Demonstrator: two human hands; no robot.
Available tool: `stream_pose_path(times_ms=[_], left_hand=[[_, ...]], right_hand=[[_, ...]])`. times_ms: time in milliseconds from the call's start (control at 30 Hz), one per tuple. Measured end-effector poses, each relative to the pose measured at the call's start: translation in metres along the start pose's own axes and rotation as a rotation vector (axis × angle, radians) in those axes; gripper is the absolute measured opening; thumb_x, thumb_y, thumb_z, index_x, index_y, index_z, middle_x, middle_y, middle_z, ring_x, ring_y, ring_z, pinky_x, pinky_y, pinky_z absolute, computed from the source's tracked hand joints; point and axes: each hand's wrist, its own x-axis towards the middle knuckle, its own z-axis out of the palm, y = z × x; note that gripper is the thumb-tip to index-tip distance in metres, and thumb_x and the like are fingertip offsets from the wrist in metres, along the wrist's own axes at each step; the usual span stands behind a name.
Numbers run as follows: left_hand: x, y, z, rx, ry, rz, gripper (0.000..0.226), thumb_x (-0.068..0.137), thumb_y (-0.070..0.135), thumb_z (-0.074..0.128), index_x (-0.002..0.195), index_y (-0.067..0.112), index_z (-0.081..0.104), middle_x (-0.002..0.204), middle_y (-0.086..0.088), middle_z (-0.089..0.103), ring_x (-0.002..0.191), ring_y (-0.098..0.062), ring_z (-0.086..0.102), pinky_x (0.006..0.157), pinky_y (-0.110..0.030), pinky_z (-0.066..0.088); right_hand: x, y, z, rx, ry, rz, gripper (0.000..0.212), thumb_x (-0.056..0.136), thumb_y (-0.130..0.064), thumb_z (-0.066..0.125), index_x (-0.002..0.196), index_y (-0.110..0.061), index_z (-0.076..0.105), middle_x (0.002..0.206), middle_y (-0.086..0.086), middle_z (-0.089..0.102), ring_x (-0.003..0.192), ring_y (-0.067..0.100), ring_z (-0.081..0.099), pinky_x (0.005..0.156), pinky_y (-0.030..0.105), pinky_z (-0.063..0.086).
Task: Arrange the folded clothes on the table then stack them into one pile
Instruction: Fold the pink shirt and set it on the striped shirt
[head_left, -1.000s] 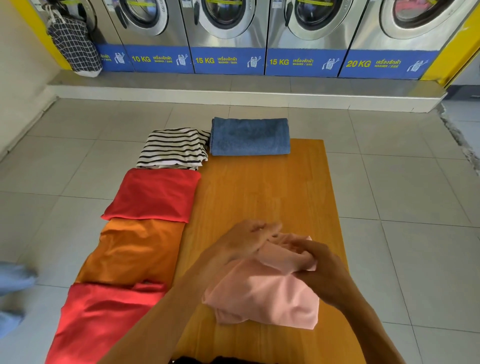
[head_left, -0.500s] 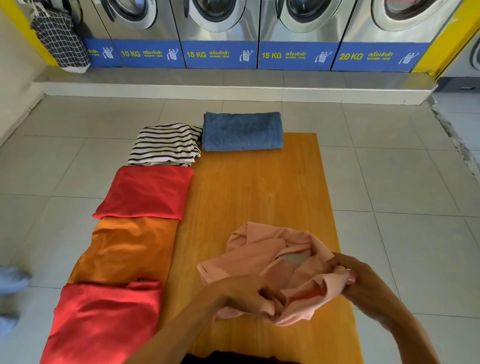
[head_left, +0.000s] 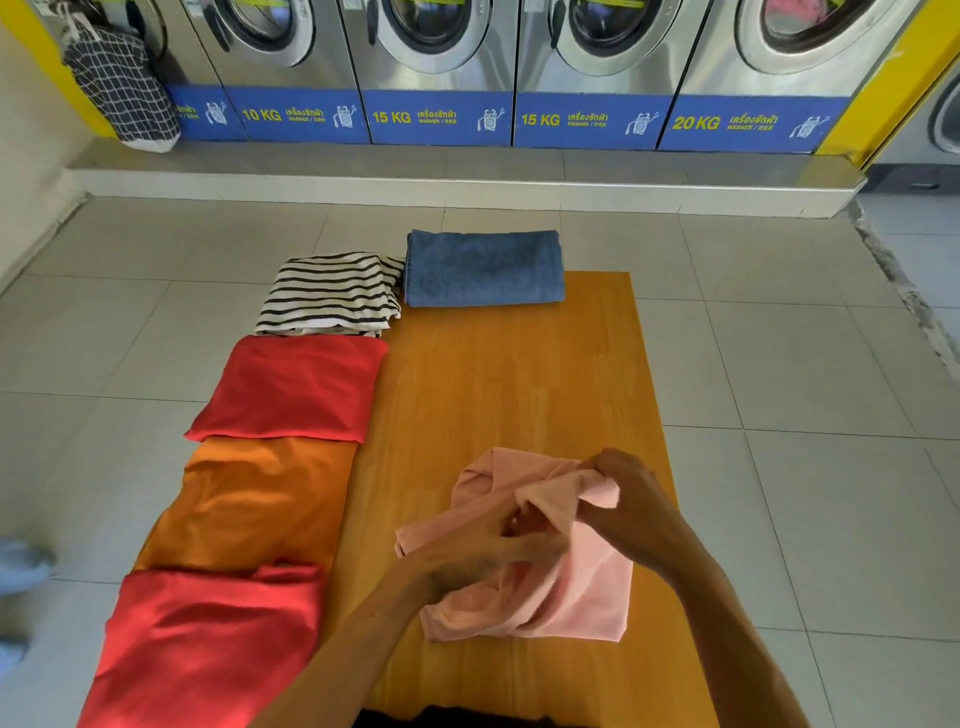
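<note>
Pink garment (head_left: 587, 597): I see it rumpled on the near right of the counter (head_left: 509, 374).
Left grip (head_left: 483, 556): blurred, fingers curled into the pink cloth.
Right grip (head_left: 628, 504): pinches a raised fold of it.
Left column, near to far: red cloth (head_left: 208, 644), orange cloth (head_left: 254, 504), red cushion-like fold (head_left: 291, 389), striped top (head_left: 332, 293).
Far edge: blue towel (head_left: 483, 267), touching the striped top.

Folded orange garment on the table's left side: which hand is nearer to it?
Left. The left hand grips the pink cloth just right of the folded orange garment; the right hand pinches the cloth's far corner, farther right.
</note>
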Motion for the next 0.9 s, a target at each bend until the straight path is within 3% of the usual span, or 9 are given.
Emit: stream_pose_path(times_ms=[100, 200, 333, 400, 467, 533, 567, 733, 900], left_hand=[[-0.003, -0.007, -0.01, -0.181, 0.1, -0.046, 0.048, 0.082, 0.054, 0.065, 0.124, 0.046, 0.044, 0.125, 0.017, 0.053, 0.116, -0.004, 0.053, 0.097, -0.026, 0.048], [0.0, -0.024, -0.024, -0.055, 0.159, -0.111, 0.067, 0.072, 0.051, 0.077, 0.131, 0.037, 0.047, 0.124, 0.013, 0.058, 0.113, -0.008, 0.058, 0.093, -0.03, 0.051], [0.007, -0.051, -0.021, 0.074, 0.163, -0.255, 0.051, 0.072, 0.045, 0.074, 0.117, 0.024, 0.063, 0.109, 0.006, 0.07, 0.103, -0.011, 0.065, 0.093, -0.034, 0.053], [0.011, -0.064, -0.019, 0.044, 0.241, -0.279, 0.033, 0.081, 0.026, 0.064, 0.11, 0.01, 0.066, 0.103, -0.004, 0.069, 0.096, -0.015, 0.064, 0.091, -0.034, 0.053], [0.013, -0.072, -0.017, -0.018, 0.334, -0.292, 0.024, 0.084, 0.01, 0.05, 0.102, 0.003, 0.066, 0.085, -0.007, 0.064, 0.081, -0.016, 0.059, 0.076, -0.031, 0.052], [0.011, -0.078, -0.016, -0.068, 0.43, -0.295, 0.022, 0.086, 0.007, 0.043, 0.09, 0.009, 0.064, 0.074, -0.004, 0.058, 0.07, -0.015, 0.055, 0.058, -0.026, 0.045], [0.01, -0.08, -0.016, -0.082, 0.479, -0.29, 0.021, 0.088, 0.01, 0.043, 0.087, 0.011, 0.063, 0.074, -0.003, 0.06, 0.069, -0.014, 0.057, 0.057, -0.024, 0.043], [0.007, -0.1, -0.026, 0.04, 0.693, -0.264, 0.023, 0.094, 0.023, 0.049, 0.109, 0.021, 0.066, 0.106, 0.006, 0.067, 0.094, -0.01, 0.063, 0.067, -0.02, 0.046], [0.005, -0.117, -0.025, 0.161, 0.86, -0.219, 0.017, 0.094, 0.024, 0.054, 0.107, 0.02, 0.064, 0.103, 0.005, 0.066, 0.1, -0.015, 0.063, 0.078, -0.023, 0.045]], right_hand=[[0.021, -0.001, 0.022, -0.06, 0.033, 0.116, 0.024, 0.078, -0.046, 0.077, 0.085, -0.029, 0.063, 0.098, -0.006, 0.062, 0.102, 0.017, 0.05, 0.092, 0.04, 0.044], [0.039, -0.003, 0.036, -0.097, 0.076, 0.245, 0.024, 0.079, -0.049, 0.072, 0.083, -0.028, 0.06, 0.094, -0.007, 0.066, 0.104, 0.023, 0.053, 0.089, 0.043, 0.043], [0.058, 0.003, 0.05, -0.188, -0.053, 0.246, 0.027, 0.083, -0.053, 0.067, 0.092, -0.029, 0.058, 0.096, -0.007, 0.066, 0.108, 0.024, 0.058, 0.092, 0.041, 0.034], [0.066, 0.007, 0.061, -0.247, -0.142, 0.242, 0.039, 0.084, -0.058, 0.064, 0.108, -0.028, 0.059, 0.112, -0.002, 0.069, 0.116, 0.028, 0.058, 0.104, 0.05, 0.034], [0.07, 0.009, 0.069, -0.295, -0.156, 0.263, 0.05, 0.087, -0.058, 0.062, 0.125, -0.026, 0.057, 0.129, 0.0, 0.065, 0.126, 0.03, 0.053, 0.11, 0.052, 0.03], [0.071, 0.01, 0.074, -0.315, -0.105, 0.272, 0.058, 0.086, -0.058, 0.064, 0.134, -0.026, 0.054, 0.14, 0.001, 0.058, 0.132, 0.031, 0.044, 0.112, 0.052, 0.027], [0.069, 0.011, 0.075, -0.317, -0.069, 0.268, 0.061, 0.085, -0.059, 0.064, 0.135, -0.026, 0.053, 0.143, 0.001, 0.054, 0.134, 0.031, 0.041, 0.112, 0.052, 0.026], [0.046, 0.023, 0.071, -0.296, 0.13, 0.31, 0.058, 0.086, -0.056, 0.065, 0.135, -0.028, 0.053, 0.146, 0.001, 0.049, 0.138, 0.029, 0.035, 0.112, 0.05, 0.024], [0.003, 0.047, 0.061, -0.139, 0.271, 0.505, 0.081, 0.082, -0.05, 0.075, 0.147, -0.021, 0.038, 0.151, 0.011, 0.045, 0.136, 0.038, 0.04, 0.109, 0.055, 0.035]])
